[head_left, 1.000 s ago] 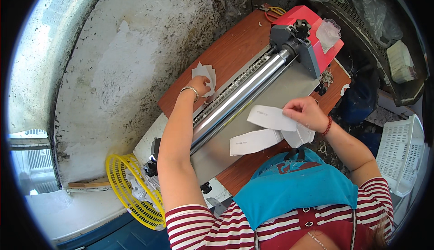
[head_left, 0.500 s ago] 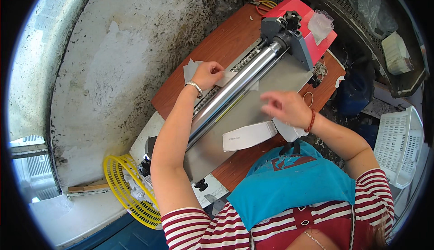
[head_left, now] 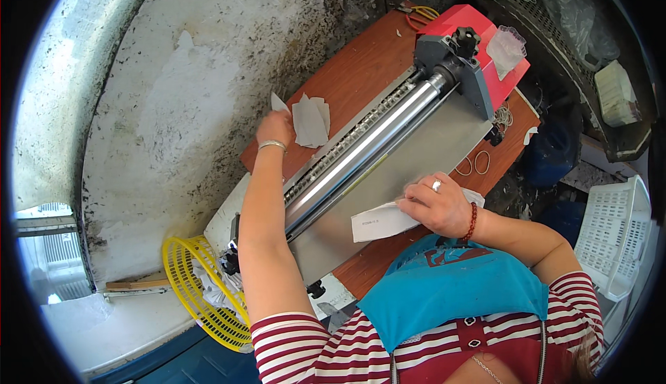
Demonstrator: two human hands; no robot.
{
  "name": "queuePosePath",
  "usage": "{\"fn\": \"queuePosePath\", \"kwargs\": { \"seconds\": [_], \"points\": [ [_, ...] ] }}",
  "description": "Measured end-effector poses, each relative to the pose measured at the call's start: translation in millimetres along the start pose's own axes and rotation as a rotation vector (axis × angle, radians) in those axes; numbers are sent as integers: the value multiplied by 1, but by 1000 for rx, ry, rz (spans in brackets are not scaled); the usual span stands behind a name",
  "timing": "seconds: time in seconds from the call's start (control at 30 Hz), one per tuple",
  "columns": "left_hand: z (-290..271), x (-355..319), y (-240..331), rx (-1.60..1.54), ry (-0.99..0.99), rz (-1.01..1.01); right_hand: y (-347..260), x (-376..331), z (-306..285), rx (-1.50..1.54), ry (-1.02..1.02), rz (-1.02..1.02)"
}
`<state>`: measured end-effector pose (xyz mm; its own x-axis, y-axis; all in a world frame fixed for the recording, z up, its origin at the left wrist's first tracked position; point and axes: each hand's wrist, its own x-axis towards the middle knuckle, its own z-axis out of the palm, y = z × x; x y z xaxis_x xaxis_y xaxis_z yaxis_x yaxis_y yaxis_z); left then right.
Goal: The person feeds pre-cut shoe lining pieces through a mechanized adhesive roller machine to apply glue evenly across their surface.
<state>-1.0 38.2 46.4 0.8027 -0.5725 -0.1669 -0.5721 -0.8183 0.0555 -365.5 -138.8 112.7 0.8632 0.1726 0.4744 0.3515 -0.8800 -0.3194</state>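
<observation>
A machine with a long shiny metal roller point(head_left: 368, 144) lies slantwise across the wooden table. Beyond it, my left hand point(head_left: 275, 129) is closed on a small white paper piece point(head_left: 279, 104) that sticks up from the fingers. Right beside that hand, several white paper pieces point(head_left: 311, 122) lie loosely on the wood. On the near side, my right hand point(head_left: 440, 205) bends its fingers over a stack of white paper pieces point(head_left: 380, 224) resting at the metal plate's point(head_left: 409, 165) near edge. My palm and fingers hide part of this stack.
The machine's red end housing point(head_left: 454, 20) carries a clear plastic cup point(head_left: 506, 51). Rubber bands point(head_left: 481, 163) lie on the wooden table point(head_left: 364, 65). A yellow basket point(head_left: 182, 294) stands lower left, a white crate point(head_left: 610, 238) at right. A stained wall point(head_left: 159, 127) rises behind the table.
My left hand has moved left from the roller's far side to the loose papers' outer edge. My right hand has come down from above the plate onto the paper stack.
</observation>
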Motion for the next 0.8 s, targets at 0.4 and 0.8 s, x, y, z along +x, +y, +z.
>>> {"fn": "queuePosePath", "kwargs": {
  "seconds": [0.4,0.8],
  "points": [
    [11,-8,13,-169,-364,75,15,3,-9,430,32,335],
    [-36,-45,99,-665,-344,276,43,4,-30,767,-100,894]
  ]
}}
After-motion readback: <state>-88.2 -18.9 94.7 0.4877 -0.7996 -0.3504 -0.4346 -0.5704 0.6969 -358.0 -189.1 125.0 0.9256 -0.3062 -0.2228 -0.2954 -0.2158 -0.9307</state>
